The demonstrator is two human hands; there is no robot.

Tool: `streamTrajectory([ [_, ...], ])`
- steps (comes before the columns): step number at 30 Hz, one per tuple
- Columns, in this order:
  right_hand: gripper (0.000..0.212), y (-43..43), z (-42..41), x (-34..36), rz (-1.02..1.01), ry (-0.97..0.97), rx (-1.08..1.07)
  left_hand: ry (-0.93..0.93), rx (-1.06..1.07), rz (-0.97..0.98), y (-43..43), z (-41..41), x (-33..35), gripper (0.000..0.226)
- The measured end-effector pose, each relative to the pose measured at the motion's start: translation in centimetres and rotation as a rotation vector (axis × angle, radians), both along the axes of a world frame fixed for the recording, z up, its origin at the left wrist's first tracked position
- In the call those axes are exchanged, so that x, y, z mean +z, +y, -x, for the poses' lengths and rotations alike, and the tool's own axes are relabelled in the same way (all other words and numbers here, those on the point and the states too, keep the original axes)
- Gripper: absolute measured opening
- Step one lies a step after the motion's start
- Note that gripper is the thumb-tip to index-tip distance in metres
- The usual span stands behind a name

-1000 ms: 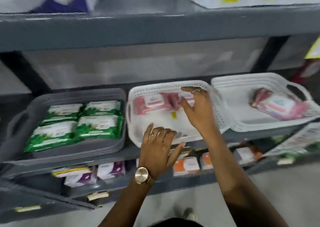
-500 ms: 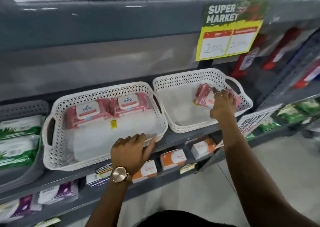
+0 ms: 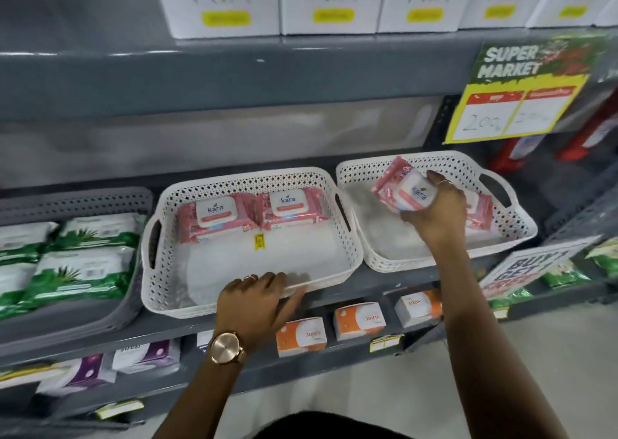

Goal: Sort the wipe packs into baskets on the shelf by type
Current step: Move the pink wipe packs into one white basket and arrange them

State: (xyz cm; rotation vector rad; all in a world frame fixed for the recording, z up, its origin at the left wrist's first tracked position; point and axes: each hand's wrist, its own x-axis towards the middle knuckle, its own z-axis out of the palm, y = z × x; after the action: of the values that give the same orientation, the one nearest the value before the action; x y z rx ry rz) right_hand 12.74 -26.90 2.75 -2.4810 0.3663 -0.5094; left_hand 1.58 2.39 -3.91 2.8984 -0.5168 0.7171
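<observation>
My right hand (image 3: 434, 214) grips a pink wipe pack (image 3: 398, 186), lifted and tilted above the right white basket (image 3: 515, 224). Another pink pack (image 3: 481, 213) lies in that basket, partly hidden behind my hand. The middle white basket (image 3: 167, 291) holds two pink packs (image 3: 250, 213) side by side along its back wall. My left hand (image 3: 257, 300) rests on the front rim of the middle basket, fingers curled over the edge. At the left, a grey basket (image 3: 100, 311) holds several green wipe packs (image 3: 77, 271).
All three baskets stand on a grey shelf (image 3: 384, 288). Orange and white boxes (image 3: 359, 321) and purple packs (image 3: 147, 358) sit on the shelf below. White boxes (image 3: 331, 0) line the shelf above. A yellow price sign (image 3: 515, 104) hangs at the upper right.
My right hand went from the middle basket to the right basket, closed on a pink pack there and lifted it. The view has swung right. My left hand stays at the middle basket's front.
</observation>
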Motion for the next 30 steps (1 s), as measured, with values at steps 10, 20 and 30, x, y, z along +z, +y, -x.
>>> streamTrajectory([
  [10,0.089,22.4,2.1,0.8,0.053,0.166,0.716,-0.037,0.107,0.034,8.3,1.7,-0.2,0.062],
  [20,0.097,25.8,2.1,-2.2,0.119,0.373,0.806,-0.012,0.074,0.048,8.5,1.6,-0.3,0.055],
  [30,0.063,15.0,0.9,1.3,-0.158,0.121,0.573,0.092,0.070,0.010,1.8,0.6,0.9,0.063],
])
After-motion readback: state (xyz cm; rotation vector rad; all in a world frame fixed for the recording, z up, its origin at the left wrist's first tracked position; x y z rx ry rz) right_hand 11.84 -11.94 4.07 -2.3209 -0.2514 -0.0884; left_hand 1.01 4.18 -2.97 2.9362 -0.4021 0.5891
